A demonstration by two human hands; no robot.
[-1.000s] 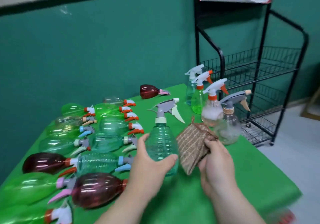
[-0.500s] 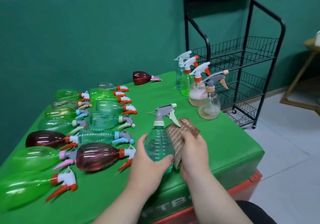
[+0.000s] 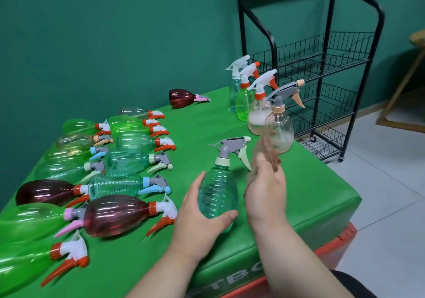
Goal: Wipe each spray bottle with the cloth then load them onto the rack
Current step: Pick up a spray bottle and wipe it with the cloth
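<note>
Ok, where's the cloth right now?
In the head view, right of centre: the right hand holds the cloth beside the teal bottle in the left hand.

Twenty bottles (image 3: 217, 194): fifteen lying left, four standing upper right, one upright centre. One cloth (image 3: 264, 150), one rack (image 3: 310, 51), one table (image 3: 310, 194).

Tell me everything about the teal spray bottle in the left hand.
The teal spray bottle looks like see-through ribbed plastic, with a cream collar and a grey spray head whose pale trigger and nozzle face right. It stands upright over the green table. The left hand grips its lower body. The cloth, held in the right hand, is close on its right; contact is too blurred to tell.
</note>
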